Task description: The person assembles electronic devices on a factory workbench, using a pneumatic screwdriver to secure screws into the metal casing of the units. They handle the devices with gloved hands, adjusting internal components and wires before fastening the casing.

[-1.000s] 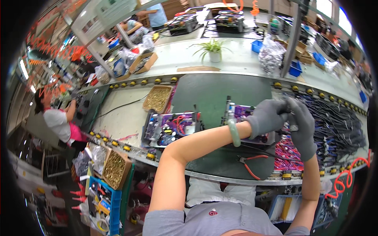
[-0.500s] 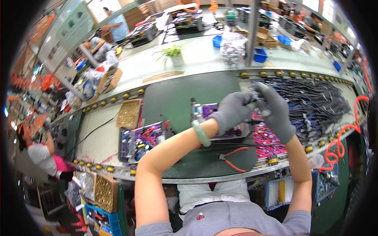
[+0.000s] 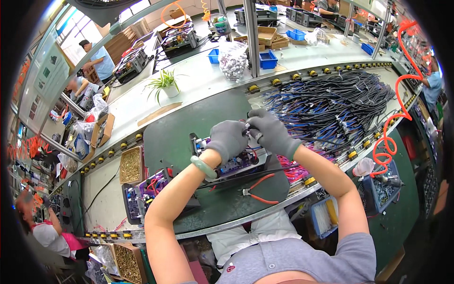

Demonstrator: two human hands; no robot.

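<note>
Grey-gloved left hand point(image 3: 228, 139), right hand point(image 3: 275, 136): small part point(image 3: 247, 132) pinched above circuit unit point(image 3: 232, 166).
Could be dropped if fingers point(image 3: 256, 121) slip.

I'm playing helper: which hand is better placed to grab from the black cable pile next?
Probably the right hand. The pile of black cables lies close by on its side. The left hand is farther away and would have to reach past the right.

R hand point(image 3: 274, 136) now nearer PCB unit point(image 3: 236, 164), view swung rt (& tilted)
</note>
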